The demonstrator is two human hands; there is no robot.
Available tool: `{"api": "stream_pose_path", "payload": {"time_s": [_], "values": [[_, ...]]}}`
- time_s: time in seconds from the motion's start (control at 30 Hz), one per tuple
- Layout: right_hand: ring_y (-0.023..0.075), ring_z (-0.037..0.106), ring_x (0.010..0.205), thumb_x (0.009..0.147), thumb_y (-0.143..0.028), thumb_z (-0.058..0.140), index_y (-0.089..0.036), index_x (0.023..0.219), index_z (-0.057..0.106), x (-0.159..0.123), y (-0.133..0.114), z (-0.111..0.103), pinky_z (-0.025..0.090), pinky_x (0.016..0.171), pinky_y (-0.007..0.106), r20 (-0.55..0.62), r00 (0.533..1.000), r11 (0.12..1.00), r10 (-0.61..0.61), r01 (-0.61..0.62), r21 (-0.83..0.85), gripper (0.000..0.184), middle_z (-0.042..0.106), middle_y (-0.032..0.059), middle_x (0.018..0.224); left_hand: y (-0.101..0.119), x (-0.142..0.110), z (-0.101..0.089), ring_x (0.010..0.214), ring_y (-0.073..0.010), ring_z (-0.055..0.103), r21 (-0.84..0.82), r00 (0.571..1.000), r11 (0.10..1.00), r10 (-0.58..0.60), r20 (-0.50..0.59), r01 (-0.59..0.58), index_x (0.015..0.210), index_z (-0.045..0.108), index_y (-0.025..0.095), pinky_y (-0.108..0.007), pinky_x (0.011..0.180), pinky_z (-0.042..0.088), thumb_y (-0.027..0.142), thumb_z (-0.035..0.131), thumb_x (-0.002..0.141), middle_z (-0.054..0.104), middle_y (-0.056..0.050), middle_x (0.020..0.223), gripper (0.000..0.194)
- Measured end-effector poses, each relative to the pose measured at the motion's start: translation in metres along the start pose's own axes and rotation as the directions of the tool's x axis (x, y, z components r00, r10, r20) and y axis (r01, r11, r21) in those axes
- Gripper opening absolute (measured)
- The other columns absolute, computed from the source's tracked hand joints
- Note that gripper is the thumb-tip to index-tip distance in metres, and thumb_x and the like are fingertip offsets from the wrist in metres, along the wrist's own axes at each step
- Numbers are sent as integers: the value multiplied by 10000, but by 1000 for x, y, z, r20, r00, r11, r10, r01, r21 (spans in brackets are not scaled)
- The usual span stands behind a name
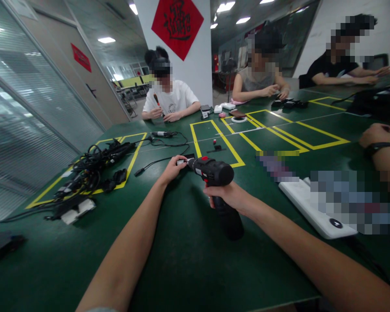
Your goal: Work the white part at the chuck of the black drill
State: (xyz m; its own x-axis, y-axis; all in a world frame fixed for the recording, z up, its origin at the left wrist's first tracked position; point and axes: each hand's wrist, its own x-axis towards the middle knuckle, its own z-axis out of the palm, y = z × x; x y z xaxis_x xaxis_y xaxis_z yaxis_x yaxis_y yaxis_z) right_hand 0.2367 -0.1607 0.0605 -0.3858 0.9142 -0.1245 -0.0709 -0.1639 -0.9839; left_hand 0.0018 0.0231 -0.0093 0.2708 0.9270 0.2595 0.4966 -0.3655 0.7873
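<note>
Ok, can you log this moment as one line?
left hand: pinching cordless drill front | right hand: gripping drill handle | under: green table

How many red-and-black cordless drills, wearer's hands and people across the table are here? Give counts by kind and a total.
Red-and-black cordless drill: 1
Wearer's left hand, right hand: 2
People: white shirt, grey shirt, black shirt: 3
Total: 6

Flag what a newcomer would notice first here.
The black-and-red cordless drill stands out in the center foreground, gripped by the right hand, with the left hand at its front end. Yellow tape outlines mark the green table ahead, with tangled black cables at left. A red banner hangs on the white pillar behind.
</note>
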Motion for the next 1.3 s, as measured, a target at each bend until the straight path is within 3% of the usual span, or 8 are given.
{"api": "stream_pose_path", "payload": {"time_s": [0.87, 1.1, 1.3], "values": [[148, 579, 479, 712, -232, 665, -186, 780, 556, 0, -1, 2, 443, 505, 294, -20, 1000, 999, -15, 16, 35, 136, 550, -27, 617, 6, 0, 2, 1014, -225, 555, 25, 1000, 1000, 0, -26, 1, 994, 662, 215, -384, 1001, 402, 307, 596, 766, 623, -47, 1080, 254], [155, 593, 495, 724, -234, 657, -176, 736, 571, 0, 0, 1, 453, 523, 297, -20, 1000, 1000, -13, 12, -25, 104, 561, -9, 604, 2, 0, 0, 986, -218, 559, 12, 1000, 1000, -10, 14, 9, 1055, 647, 205, -372, 941, 436, 301, 638, 726, 602, -46, 1075, 343], [155, 587, 493, 711, -232, 661, -182, 720, 565, 2, 2, 1, 457, 505, 299, -36, 999, 1000, -12, 12, -18, 109, 556, -4, 615, 0, 1, 1, 1039, -226, 548, -4, 1000, 1000, 3, -4, -3, 1016, 654, 210, -383, 1010, 397, 292, 630, 723, 607, -44, 1073, 305]]}}
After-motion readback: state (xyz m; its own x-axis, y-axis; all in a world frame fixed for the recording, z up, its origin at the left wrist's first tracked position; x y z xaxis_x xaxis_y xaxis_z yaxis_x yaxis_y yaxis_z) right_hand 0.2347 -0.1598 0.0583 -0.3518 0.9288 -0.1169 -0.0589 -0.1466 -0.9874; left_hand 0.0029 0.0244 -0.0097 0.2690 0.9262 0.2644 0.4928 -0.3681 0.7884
